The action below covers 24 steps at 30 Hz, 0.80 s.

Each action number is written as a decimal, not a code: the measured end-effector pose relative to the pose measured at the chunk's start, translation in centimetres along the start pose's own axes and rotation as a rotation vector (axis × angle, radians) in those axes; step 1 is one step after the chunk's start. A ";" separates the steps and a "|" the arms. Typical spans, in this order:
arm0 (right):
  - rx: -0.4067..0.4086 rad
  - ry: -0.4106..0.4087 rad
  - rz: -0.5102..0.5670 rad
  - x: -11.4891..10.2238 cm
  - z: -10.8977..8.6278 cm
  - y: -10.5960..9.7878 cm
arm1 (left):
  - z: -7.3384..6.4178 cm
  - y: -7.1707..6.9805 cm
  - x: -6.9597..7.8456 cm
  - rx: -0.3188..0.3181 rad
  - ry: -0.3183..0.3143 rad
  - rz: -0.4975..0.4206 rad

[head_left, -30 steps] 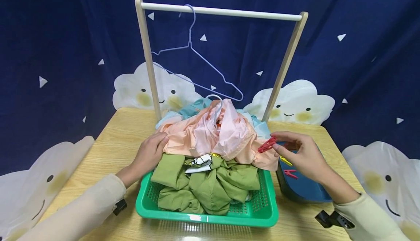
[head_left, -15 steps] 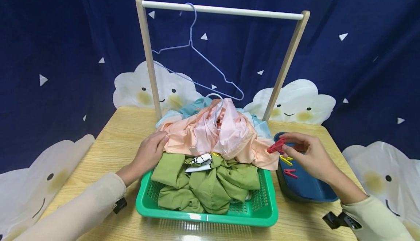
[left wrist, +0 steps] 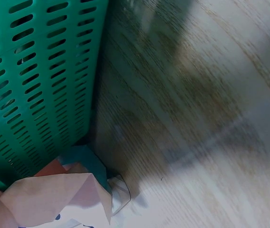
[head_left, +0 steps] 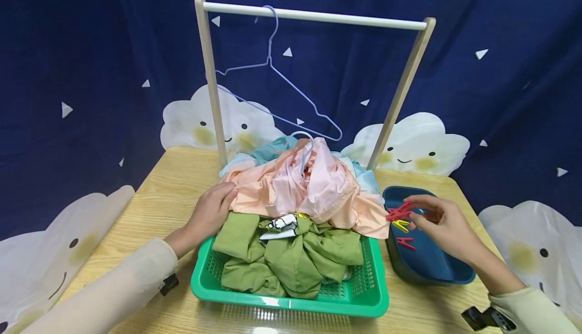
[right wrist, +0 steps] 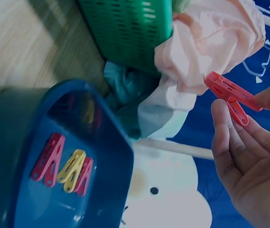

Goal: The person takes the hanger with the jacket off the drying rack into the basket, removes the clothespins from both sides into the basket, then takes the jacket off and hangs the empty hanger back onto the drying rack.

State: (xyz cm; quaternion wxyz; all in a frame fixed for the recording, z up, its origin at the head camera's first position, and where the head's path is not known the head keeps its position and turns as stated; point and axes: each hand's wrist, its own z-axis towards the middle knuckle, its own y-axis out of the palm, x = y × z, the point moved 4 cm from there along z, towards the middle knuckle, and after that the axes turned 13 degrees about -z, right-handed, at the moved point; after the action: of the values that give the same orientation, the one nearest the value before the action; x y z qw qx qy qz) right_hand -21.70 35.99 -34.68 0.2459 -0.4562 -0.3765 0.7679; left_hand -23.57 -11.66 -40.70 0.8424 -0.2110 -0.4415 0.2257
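My right hand (head_left: pixel 447 230) pinches a red clothespin (right wrist: pixel 230 92) between thumb and fingers, over the near-left part of the dark blue bin (head_left: pixel 427 273). Inside the bin lie a yellow clothespin (right wrist: pixel 72 171) and two red ones, the larger-looking red clothespin (right wrist: pixel 48 159) at the left in the right wrist view. My left hand (head_left: pixel 209 212) rests against the left edge of a peach garment (head_left: pixel 254 192), thumb and fingers on the cloth; its fingertips are partly hidden. A pale pink hood or collar and a white hanger hook (head_left: pixel 306 139) rise from the garment's middle.
A green basket (head_left: pixel 291 303) holds folded olive clothes (head_left: pixel 291 263), with the peach garment on top and light blue cloth (head_left: pixel 277 147) behind. A rack (head_left: pixel 313 16) stands at the back with a lilac hanger (head_left: pixel 295 89) on its bar. The wooden table (head_left: pixel 154 192) spreads around.
My right hand has moved right and slightly down with the red clothespin, away from the peach garment and over the blue bin. My left hand has stayed at the garment's left edge.
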 end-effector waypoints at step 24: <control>-0.150 0.086 -0.109 5.4 -1.9 0.1 | 0.0 0.0 0.0 -0.004 -0.018 -0.023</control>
State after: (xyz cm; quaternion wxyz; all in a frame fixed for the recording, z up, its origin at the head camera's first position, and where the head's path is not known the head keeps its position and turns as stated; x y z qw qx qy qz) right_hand -22.54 40.52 -38.14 0.2683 -0.4846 -0.4463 0.7028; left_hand -23.54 -11.67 -40.67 0.8405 -0.2057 -0.4518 0.2170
